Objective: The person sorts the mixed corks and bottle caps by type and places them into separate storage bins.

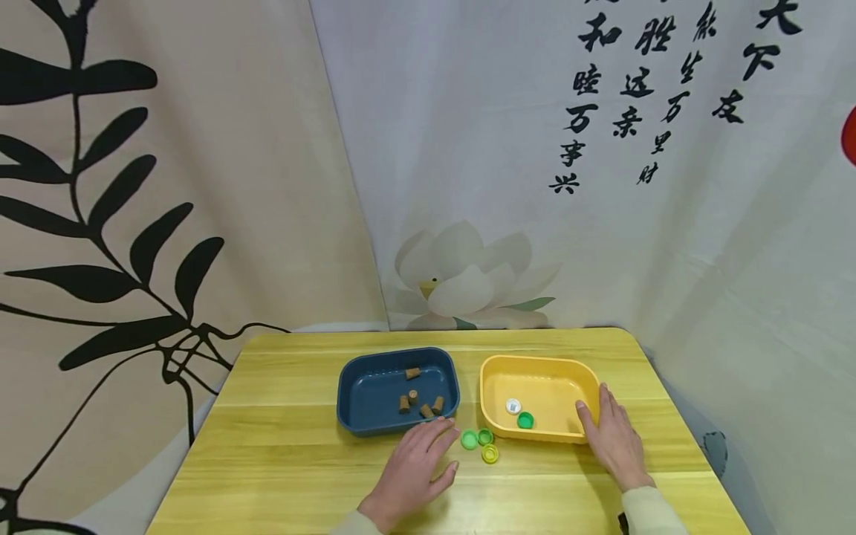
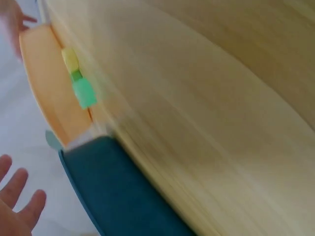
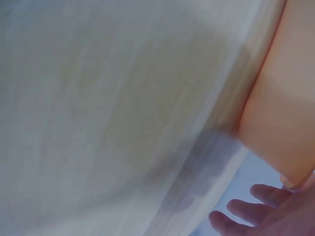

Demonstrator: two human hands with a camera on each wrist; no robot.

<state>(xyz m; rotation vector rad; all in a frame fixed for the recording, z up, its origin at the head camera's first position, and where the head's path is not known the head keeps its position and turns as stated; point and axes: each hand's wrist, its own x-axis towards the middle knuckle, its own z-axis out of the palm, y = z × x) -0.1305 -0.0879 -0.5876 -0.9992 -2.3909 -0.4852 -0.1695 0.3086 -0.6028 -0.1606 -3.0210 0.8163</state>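
My left hand (image 1: 417,468) hovers at the front edge of the blue tray (image 1: 361,423), fingers extended and nothing held. Several corks (image 1: 412,397) lie or stand inside that tray. To the right of this hand, a light green cap (image 1: 469,439), a green cap (image 1: 485,437) and a yellow cap (image 1: 490,453) lie close together on the table. My right hand (image 1: 615,438) holds the right side of the yellow tray (image 1: 548,436), thumb over the rim and fingers along the outside. A white cap (image 1: 513,406) and another green cap (image 1: 525,420) lie in the yellow tray.
Both trays stand side by side on a wooden table (image 1: 281,446), a narrow gap between them. Behind it hang printed cloths, one with a dark plant (image 1: 87,286), one with a pale flower (image 1: 461,282) and black writing.
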